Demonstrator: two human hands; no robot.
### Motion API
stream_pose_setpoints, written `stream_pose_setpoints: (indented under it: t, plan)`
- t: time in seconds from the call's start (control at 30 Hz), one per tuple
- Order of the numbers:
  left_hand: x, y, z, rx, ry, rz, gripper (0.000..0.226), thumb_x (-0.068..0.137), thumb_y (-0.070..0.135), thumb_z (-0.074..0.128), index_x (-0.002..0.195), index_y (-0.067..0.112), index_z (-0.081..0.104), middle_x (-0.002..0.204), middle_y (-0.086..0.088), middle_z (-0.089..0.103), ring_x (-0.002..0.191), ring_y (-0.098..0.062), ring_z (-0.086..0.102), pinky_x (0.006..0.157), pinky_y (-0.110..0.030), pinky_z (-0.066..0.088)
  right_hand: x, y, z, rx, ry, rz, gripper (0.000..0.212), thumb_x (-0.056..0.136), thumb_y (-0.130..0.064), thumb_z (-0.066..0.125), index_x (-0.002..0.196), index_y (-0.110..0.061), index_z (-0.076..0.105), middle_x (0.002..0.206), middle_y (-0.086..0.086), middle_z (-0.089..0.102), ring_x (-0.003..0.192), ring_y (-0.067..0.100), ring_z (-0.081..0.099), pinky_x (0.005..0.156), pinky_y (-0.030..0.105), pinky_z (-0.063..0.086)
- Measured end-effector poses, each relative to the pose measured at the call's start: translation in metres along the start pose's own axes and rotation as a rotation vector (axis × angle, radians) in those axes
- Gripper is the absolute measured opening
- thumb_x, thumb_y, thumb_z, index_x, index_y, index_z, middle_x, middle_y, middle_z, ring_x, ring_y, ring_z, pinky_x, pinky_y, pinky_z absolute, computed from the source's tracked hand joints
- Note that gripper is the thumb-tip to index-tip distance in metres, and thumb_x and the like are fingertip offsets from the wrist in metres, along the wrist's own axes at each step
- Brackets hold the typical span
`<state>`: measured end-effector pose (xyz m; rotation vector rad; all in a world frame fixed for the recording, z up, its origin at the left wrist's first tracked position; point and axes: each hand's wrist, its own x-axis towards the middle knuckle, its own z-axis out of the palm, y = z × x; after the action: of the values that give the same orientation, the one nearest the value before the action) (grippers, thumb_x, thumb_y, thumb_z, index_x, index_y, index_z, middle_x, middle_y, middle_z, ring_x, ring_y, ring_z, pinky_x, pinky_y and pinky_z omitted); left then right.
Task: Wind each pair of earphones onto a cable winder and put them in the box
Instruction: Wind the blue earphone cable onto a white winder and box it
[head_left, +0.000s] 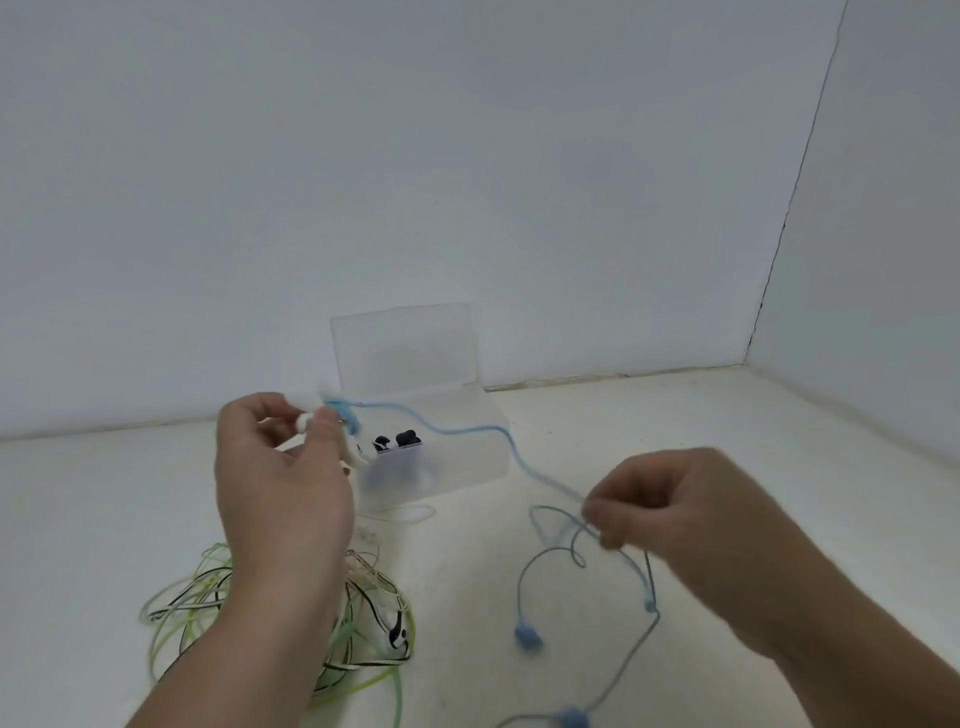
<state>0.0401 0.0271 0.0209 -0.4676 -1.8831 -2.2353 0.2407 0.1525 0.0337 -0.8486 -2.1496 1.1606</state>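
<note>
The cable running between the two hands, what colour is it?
The cable is light blue; the head view shows it best.

No text, label, brand or number readable anywhere I look. Clear box (467, 457): blank. Blue earphones (528, 636), cable pinched in my right hand (670, 499): no marking legible. White cable winder (304, 421) in my left hand (280, 488): too blurred to tell.
</note>
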Motion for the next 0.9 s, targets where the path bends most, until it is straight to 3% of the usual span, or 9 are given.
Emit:
stream_pose_setpoints:
  t: [0.13, 0.23, 0.33, 0.43, 0.5, 0.63, 0.77, 0.83, 0.9]
  plan:
    - [0.002, 0.001, -0.003, 0.024, 0.035, -0.018, 0.021, 0.094, 0.021, 0.063, 0.087, 0.035, 0.05, 0.089, 0.008, 0.057, 0.071, -0.017, 0.063, 0.085, -0.052, 0.056, 0.005, 0.003, -0.013, 0.091, 0.358, 0.0, 0.015, 0.076, -0.01, 0.083, 0.067, -0.021, 0.076, 0.065, -0.006, 0.072, 0.052, 0.002, 0.061, 0.055, 0.021, 0.044]
    - [-0.003, 0.0, 0.002, 0.065, -0.002, -0.002, 0.015, 0.095, 0.02, 0.063, 0.093, 0.03, 0.051, 0.093, 0.004, 0.058, 0.07, -0.015, 0.062, 0.083, -0.05, 0.056, 0.006, 0.009, -0.015, -0.209, 0.434, 0.012, 0.021, 0.077, -0.013, 0.08, 0.067, -0.026, 0.069, 0.064, -0.008, 0.064, 0.043, 0.002, 0.051, 0.047, 0.016, 0.03]
    - [-0.006, 0.0, 0.005, 0.065, -0.055, 0.034, 0.017, 0.096, 0.02, 0.062, 0.091, 0.031, 0.05, 0.094, 0.001, 0.061, 0.069, -0.016, 0.063, 0.077, -0.044, 0.054, 0.005, 0.014, -0.014, -0.495, 0.172, 0.074, 0.024, 0.076, -0.015, 0.08, 0.069, -0.03, 0.062, 0.086, -0.013, 0.061, 0.062, -0.002, 0.051, 0.051, 0.011, 0.033]
    - [-0.008, 0.0, 0.005, 0.05, -0.191, 0.08, 0.016, 0.095, 0.016, 0.063, 0.092, 0.03, 0.054, 0.093, -0.002, 0.066, 0.069, -0.018, 0.064, 0.074, -0.042, 0.054, 0.0, 0.013, -0.009, -0.586, -0.137, 0.168, 0.029, 0.072, -0.032, 0.083, 0.091, -0.036, 0.062, 0.096, -0.023, 0.052, 0.085, -0.004, 0.054, 0.062, 0.011, 0.035]
    - [-0.011, -0.001, 0.006, 0.042, -0.32, 0.116, 0.018, 0.094, 0.011, 0.064, 0.093, 0.028, 0.057, 0.088, -0.001, 0.068, 0.072, -0.021, 0.065, 0.076, -0.045, 0.055, 0.0, 0.011, -0.008, -0.609, -0.129, 0.132, 0.031, 0.072, -0.041, 0.082, 0.097, -0.038, 0.063, 0.097, -0.022, 0.055, 0.09, -0.002, 0.056, 0.068, 0.013, 0.039]
    - [-0.021, 0.0, 0.01, -0.017, -0.57, 0.131, 0.023, 0.091, 0.005, 0.068, 0.09, 0.026, 0.06, 0.079, -0.007, 0.067, 0.068, -0.023, 0.061, 0.074, -0.045, 0.052, -0.001, 0.004, -0.003, -0.182, 0.074, -0.047, 0.009, 0.079, -0.034, 0.079, 0.085, -0.034, 0.071, 0.082, -0.014, 0.07, 0.077, 0.0, 0.063, 0.068, 0.014, 0.046]
    - [-0.032, 0.002, 0.013, -0.108, -0.745, 0.089, 0.012, 0.079, 0.023, 0.068, 0.086, 0.032, 0.062, 0.079, -0.015, 0.066, 0.066, -0.014, 0.061, 0.067, -0.027, 0.05, -0.006, -0.003, 0.019, 0.138, -0.246, -0.025, 0.039, 0.079, -0.054, 0.062, 0.111, -0.033, 0.068, 0.105, -0.024, 0.072, 0.101, -0.011, 0.063, 0.093, 0.018, 0.047]
    - [-0.034, 0.0, 0.014, -0.104, -0.762, 0.082, 0.012, 0.078, 0.025, 0.067, 0.085, 0.032, 0.062, 0.069, -0.01, 0.063, 0.064, -0.011, 0.059, 0.065, -0.022, 0.049, -0.006, -0.002, 0.025, 0.142, -0.287, -0.016, 0.026, 0.09, -0.046, 0.059, 0.101, -0.028, 0.073, 0.096, -0.015, 0.076, 0.09, -0.004, 0.067, 0.085, 0.016, 0.048]
    - [-0.035, -0.002, 0.014, -0.076, -0.748, 0.086, 0.012, 0.077, 0.027, 0.067, 0.086, 0.033, 0.061, 0.065, 0.001, 0.062, 0.064, -0.013, 0.059, 0.065, -0.025, 0.05, -0.005, -0.003, 0.026, 0.133, -0.276, -0.001, 0.027, 0.097, -0.034, 0.058, 0.081, -0.019, 0.074, 0.071, -0.005, 0.074, 0.073, 0.011, 0.066, 0.076, 0.025, 0.048]
